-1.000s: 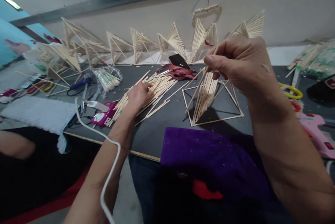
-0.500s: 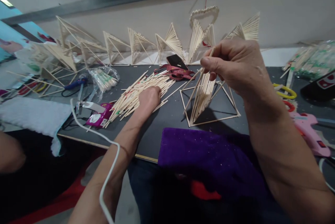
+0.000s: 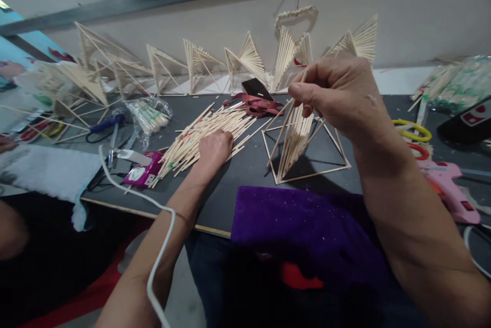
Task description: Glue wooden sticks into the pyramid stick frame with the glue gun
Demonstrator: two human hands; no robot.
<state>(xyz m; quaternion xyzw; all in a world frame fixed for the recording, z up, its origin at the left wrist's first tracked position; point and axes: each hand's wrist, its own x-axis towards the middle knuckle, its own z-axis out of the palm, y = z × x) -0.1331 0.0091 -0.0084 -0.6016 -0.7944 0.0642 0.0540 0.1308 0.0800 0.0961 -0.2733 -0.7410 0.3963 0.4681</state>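
Dark grey surface stretches before us, with stick models lined along the pale wall beyond our fingers. Our right hand pinches one slanting stick between thumb and fingertip; just below those fingers stands a stick frame. Our left hand rests on loose sticks, fingers curled under, and we cannot tell whether they grip any. Nearer us than both sets of fingers lies a purple cloth.
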